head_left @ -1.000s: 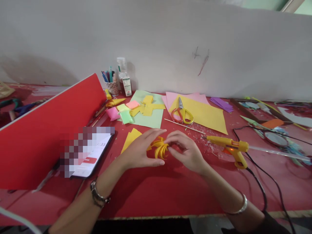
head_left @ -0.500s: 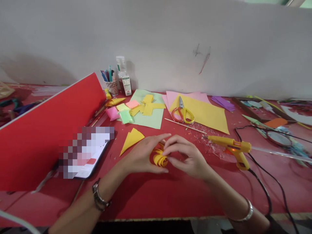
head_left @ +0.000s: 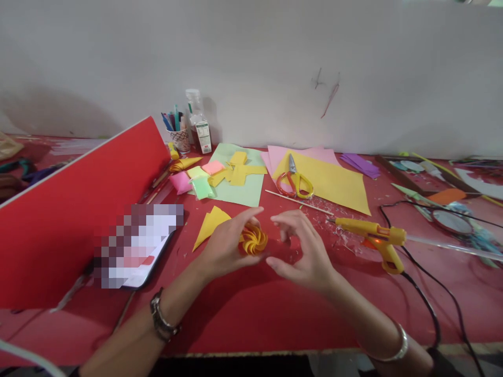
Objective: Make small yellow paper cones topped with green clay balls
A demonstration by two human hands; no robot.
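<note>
- Head view: your left hand [head_left: 225, 247] holds the curled yellow paper piece [head_left: 255, 241] in the curve between thumb and fingers, above the red tabletop [head_left: 251, 319].
- Your right hand [head_left: 310, 254] stands just beside it, thumb and fingers wide apart.
- Flat yellow pieces [head_left: 211, 226] lie behind your left hand.
- The glue gun [head_left: 367, 230] lies to your right, its light glowing.
</note>
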